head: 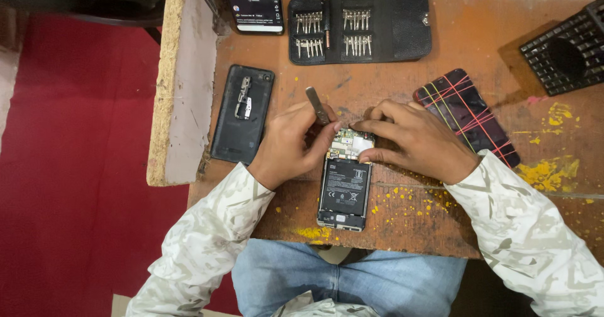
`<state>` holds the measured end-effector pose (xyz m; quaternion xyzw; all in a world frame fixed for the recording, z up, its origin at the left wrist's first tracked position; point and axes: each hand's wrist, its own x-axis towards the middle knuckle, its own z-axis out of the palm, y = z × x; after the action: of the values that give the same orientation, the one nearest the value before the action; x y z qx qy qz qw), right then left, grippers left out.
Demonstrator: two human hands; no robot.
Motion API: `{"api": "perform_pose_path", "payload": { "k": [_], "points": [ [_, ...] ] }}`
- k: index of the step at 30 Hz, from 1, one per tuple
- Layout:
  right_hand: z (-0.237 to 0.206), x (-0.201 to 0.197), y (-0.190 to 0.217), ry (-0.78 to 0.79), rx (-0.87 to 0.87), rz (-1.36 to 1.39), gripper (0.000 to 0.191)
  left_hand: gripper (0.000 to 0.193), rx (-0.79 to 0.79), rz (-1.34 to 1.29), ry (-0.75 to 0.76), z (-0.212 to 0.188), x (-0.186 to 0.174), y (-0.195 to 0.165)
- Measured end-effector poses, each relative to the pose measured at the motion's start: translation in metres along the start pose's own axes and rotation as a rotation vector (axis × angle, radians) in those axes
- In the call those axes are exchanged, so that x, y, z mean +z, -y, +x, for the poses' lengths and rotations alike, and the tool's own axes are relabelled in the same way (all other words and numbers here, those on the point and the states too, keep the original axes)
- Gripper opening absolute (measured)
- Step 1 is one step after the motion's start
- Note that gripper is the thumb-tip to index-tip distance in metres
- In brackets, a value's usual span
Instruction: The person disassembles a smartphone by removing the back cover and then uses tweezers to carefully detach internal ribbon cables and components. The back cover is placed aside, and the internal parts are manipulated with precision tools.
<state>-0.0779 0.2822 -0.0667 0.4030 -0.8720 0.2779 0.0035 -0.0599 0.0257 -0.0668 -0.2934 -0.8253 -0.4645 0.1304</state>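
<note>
A worn brown wooden table [440, 46], scratched and splashed with yellow paint toward the lower right, fills the middle and right of the frame. A pale chipboard plank [185, 84] stands along its left edge. Red floor [75, 166] covers the left side, darker in the upper left corner. The light is even and soft.

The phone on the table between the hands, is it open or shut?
Open. The phone lies with its back off, so its black battery and circuit board show. The black back cover lies apart to one side.
</note>
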Motion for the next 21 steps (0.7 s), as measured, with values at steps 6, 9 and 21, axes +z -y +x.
{"api": "perform_pose_path", "payload": {
  "k": [6,9,21],
  "points": [
    [-0.0001,-0.0006,0.0001,-0.005,0.000,0.003,0.052,0.012,-0.020,-0.014,0.017,0.0000,0.0026,-0.0020],
    [-0.0003,-0.0008,-0.0002,0.002,0.003,0.004,0.052,0.012,0.006,-0.030,0.015,-0.0002,0.0029,-0.0016],
    [-0.0004,-0.0005,0.0003,-0.007,0.000,-0.001,0.051,0.010,-0.044,-0.046,0.005,0.0012,-0.0022,-0.0015]
  ]
}}
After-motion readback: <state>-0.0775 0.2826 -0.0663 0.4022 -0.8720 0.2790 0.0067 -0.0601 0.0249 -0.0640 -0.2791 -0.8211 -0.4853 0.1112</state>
